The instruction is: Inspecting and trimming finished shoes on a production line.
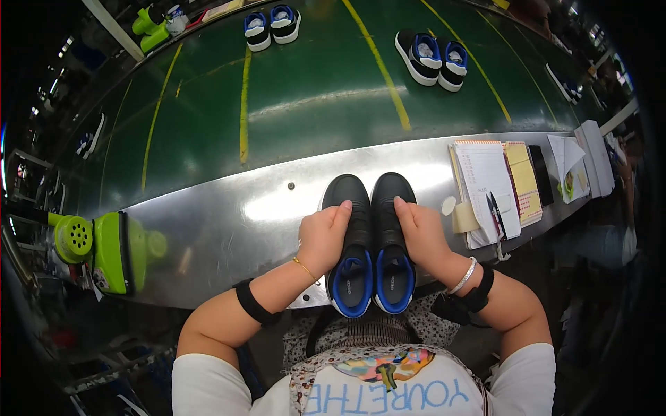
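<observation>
A pair of black sneakers with blue linings lies side by side in front of me, toes pointing away, over the near edge of the steel ledge. My left hand (323, 237) is closed on the outer side of the left sneaker (355, 232), its thumb laid on the upper. Around the outer side of the right sneaker (388, 225) my right hand (422, 232) is closed the same way, thumb near the front. Both insoles show through the openings. The fingers beneath the shoes are hidden.
Beyond the steel ledge (229, 215) runs a green conveyor belt (312, 69) with yellow lines. It carries more pairs of sneakers (430, 59). A lime-green device (114, 253) stands at the left. Notebooks (482, 180) with pens (497, 213) lie at the right.
</observation>
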Demonstrator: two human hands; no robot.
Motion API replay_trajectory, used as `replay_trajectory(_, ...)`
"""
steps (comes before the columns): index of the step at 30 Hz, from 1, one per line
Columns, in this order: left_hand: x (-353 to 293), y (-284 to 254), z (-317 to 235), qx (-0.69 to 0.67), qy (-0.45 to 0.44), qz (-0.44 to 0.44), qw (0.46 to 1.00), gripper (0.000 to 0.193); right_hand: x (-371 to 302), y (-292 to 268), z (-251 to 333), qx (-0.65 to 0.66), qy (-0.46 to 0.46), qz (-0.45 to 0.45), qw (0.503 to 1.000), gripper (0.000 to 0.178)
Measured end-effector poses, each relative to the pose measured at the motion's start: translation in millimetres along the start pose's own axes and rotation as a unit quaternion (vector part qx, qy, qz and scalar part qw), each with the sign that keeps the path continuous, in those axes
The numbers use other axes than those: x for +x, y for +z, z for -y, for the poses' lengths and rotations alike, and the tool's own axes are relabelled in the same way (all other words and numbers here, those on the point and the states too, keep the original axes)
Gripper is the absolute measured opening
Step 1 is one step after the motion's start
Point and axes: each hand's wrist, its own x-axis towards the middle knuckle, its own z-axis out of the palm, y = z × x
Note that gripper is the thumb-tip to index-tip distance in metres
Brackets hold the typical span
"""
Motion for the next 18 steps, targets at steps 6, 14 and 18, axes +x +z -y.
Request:
replay_trajectory(6, -13, -21, 14, -0.33, -0.101, 0.056, 0.937, 0.038, -16, -21, -14, 0.173, 0.093, 0.025, 0.98, 0.044)
replay_trajectory(14, -79, -34, 14, -0.041, 0.011, 0.107, 0.993, 0.061, -81, -24, -23, 0.075, 0.024, 0.023, 0.997, 0.048)
replay_trajectory(18, -93, -32, -1, -0.367, -0.125, 0.092, 0.917, 0.062, -89, -26, -23, 0.238, 0.087, 0.018, 0.967, 0.049)
